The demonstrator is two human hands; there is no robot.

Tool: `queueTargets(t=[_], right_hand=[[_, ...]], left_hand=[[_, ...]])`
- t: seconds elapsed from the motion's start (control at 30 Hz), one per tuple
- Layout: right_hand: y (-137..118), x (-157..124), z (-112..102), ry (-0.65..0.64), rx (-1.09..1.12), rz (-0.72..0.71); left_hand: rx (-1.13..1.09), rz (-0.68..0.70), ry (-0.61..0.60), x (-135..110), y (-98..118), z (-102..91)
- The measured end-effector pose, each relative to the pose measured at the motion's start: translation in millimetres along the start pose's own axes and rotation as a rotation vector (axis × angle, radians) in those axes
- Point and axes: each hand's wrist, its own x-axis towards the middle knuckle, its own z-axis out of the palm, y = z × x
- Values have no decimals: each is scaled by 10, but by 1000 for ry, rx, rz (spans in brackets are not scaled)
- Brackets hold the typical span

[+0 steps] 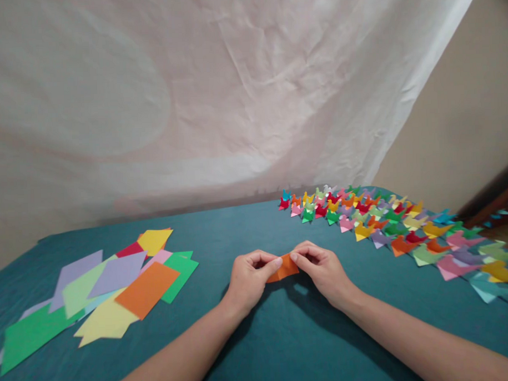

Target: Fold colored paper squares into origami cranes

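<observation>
A small folded orange paper (pixel 284 267) is held just above the teal tablecloth (pixel 259 335) between both hands. My left hand (pixel 251 279) pinches its left end with thumb and fingers curled. My right hand (pixel 321 269) pinches its right end the same way. Much of the paper is hidden by the fingers.
Loose flat coloured sheets (pixel 115 284) lie scattered at the left, with an orange sheet (pixel 147 288) on top. Rows of several small folded paper figures (pixel 388 222) in many colours run along the right side. A white cloth backdrop (pixel 217 92) hangs behind the table.
</observation>
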Motion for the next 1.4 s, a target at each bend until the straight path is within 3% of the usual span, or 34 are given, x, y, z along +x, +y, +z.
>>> queueTargets(t=[0.2,0.53,0.77,1.4], right_hand=[[-9,7,3,-19,-5,20],[4,-1,-2,-102,42,46],[-67,-4,15,-215,-119,-5],[-69,14,36,-260,-207,-55]], left_hand=[[-30,-69,-29,13,-18,-8],[78,-28,-24,13,-27,-4],[57,-20,-40,6,-15,-11],[74,-30,-23,10,-16,6]])
